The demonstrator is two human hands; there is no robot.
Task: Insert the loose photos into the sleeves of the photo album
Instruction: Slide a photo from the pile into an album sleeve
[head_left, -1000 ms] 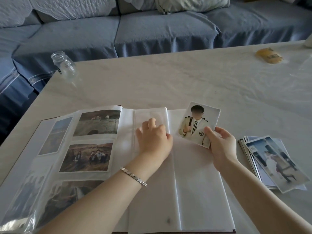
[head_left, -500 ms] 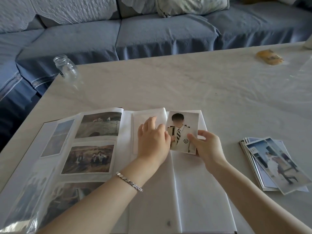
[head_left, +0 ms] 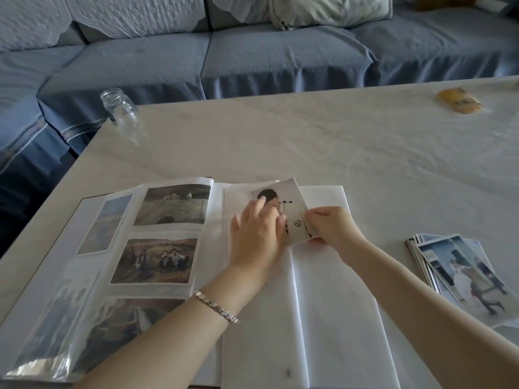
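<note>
A blue-covered sofa (head_left: 280, 60) is seen behind a pale tabletop (head_left: 309, 147), on which a photo album (head_left: 337, 318) is laid open, its left page filled with outdoor prints (head_left: 172, 204). A stack of loose photos (head_left: 463, 276) is set well to the album's right. A portrait photo (head_left: 297, 228) is held tilted over the right page's top sleeve, pinched at its lower corner by the right grip (head_left: 334, 228); the left grip (head_left: 255, 237) is laid flat across its left side. A glass jar (head_left: 122, 113) is stood at the far-left corner. Print on a yellow packet (head_left: 460, 101) cannot be read.
</note>
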